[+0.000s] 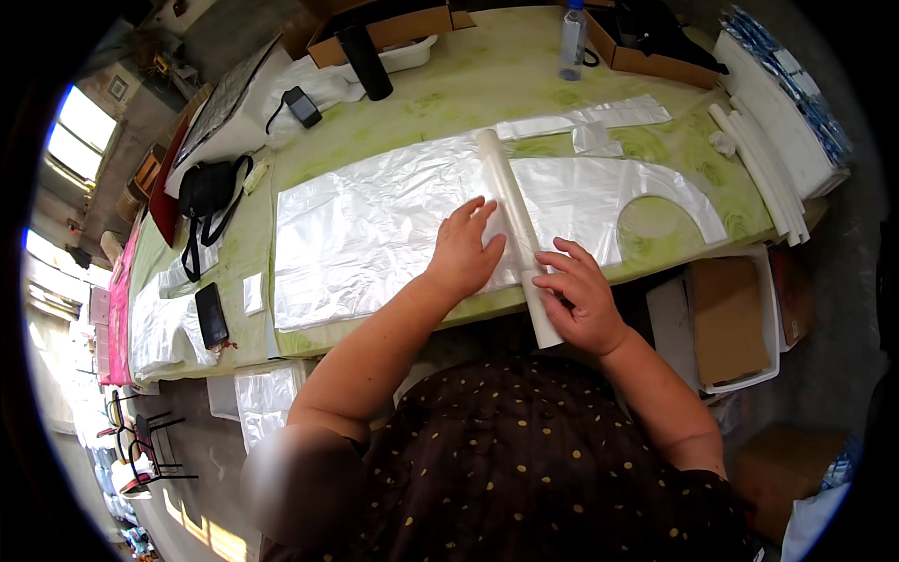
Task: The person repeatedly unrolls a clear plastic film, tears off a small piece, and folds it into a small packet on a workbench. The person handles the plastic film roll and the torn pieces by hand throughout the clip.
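A pale, rod-like roll [518,223] lies across a thin white plastic sheet [356,225], its near end sticking out past the table edge. The sheet spreads flat to both sides of it; on the right a curved cut-out forms a long strap-like piece [682,192]. My left hand [465,247] rests on the sheet just left of the roll, fingers apart and holding nothing. Against the right side of the roll my right hand [579,293] has its fingers spread, the fingertips at the roll without wrapping round it.
On the green-patterned tablecloth [440,89] stand a water bottle [572,45] and a black cylinder [363,62]. A black bag [208,190] and a phone [212,315] lie left. White rolls [754,169] lie by stacked packages [782,103] at right. Below is a white bin [763,328].
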Demonstrator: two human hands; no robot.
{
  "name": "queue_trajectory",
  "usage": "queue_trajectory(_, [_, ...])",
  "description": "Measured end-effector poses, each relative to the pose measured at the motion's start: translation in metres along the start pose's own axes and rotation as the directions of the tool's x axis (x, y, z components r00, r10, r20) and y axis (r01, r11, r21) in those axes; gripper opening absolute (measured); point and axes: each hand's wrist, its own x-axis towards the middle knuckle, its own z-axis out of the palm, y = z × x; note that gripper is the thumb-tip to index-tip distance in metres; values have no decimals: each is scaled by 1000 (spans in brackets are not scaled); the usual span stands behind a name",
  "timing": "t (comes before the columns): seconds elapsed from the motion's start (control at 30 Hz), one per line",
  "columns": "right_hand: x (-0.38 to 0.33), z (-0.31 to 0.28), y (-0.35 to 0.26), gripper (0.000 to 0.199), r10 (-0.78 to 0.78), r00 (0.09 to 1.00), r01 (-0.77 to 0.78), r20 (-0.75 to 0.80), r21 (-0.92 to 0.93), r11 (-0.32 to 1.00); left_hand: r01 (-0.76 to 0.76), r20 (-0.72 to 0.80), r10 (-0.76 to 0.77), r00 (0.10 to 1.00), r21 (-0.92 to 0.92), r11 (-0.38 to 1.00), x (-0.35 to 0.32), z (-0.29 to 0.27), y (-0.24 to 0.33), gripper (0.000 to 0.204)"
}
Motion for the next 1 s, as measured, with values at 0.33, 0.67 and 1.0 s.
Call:
queue_trajectory(0.33, [15,22,-3,28,30,982,-50,185,104,993,28,374,-184,909,386,922,-4,-33,21,81])
queue_trajectory(0.67, [25,22,-21,23,34,973,-53,228,82,995,-310,161,292,943,102,945,3,-36,14,38])
queue_trajectory(1.0, [23,25,-24,24,103,992,-95,67,-118,989,-225,20,224,974,77,971,-32,-53,-20,38])
